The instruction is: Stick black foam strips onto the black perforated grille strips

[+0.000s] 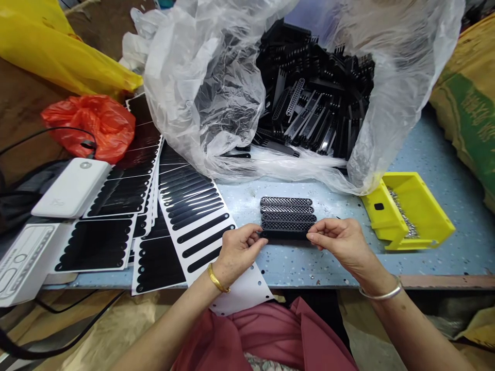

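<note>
My left hand (240, 250) and my right hand (342, 241) pinch opposite ends of a smooth black strip (286, 235), held level close to the table's front. Whether it is a loose adhesive strip or one stuck on a bar cannot be made out. Just beyond it, several black plastic bars with lattice faces (288, 209) lie side by side in a short stack of rows. Left of my left hand is a white backing sheet (242, 281) with black adhesive strips (204, 226), some spaced apart at its near end. My fingertips hide the strip's ends.
A clear plastic bag (178, 77) full of black plastic parts (313, 103) stands behind. At right is a yellow bin (429, 216) with small metal pieces. More strip sheets (96, 242), a white power bank (71, 188), a white box (29, 263) and a red bag (93, 123) crowd the left.
</note>
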The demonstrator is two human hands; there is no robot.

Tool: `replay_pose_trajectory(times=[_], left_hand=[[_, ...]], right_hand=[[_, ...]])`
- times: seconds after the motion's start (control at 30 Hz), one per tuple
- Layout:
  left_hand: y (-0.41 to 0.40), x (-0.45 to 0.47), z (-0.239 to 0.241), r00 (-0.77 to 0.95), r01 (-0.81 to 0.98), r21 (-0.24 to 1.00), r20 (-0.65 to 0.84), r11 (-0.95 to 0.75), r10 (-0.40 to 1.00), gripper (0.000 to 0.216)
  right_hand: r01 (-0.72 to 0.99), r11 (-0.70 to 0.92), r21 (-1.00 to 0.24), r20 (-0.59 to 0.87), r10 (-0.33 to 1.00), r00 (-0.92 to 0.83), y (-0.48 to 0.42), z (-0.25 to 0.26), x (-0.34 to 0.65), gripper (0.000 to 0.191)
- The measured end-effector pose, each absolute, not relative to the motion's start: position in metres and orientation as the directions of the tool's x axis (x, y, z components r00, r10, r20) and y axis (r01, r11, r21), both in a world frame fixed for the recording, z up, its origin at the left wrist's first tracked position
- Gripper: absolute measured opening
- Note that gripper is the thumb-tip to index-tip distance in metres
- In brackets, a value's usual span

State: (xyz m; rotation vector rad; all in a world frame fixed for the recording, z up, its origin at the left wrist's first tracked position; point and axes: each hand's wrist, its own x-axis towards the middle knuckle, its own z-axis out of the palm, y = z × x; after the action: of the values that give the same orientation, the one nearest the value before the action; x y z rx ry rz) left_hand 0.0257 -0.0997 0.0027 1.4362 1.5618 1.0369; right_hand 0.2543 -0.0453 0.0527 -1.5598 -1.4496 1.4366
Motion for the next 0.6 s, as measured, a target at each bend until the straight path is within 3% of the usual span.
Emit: replay_pose_trajectory(times=[0.6], left_hand=[[-0.0977, 0.0240, 0.0091, -0.046, 0.343, 0.937, -0.058, 0.071, 0.997, 0.015]], right_hand=[[0.364, -0.238, -0.900, -0.310, 0.939, -0.152, -0.0462, 0.0484, 0.2529, 0.021]])
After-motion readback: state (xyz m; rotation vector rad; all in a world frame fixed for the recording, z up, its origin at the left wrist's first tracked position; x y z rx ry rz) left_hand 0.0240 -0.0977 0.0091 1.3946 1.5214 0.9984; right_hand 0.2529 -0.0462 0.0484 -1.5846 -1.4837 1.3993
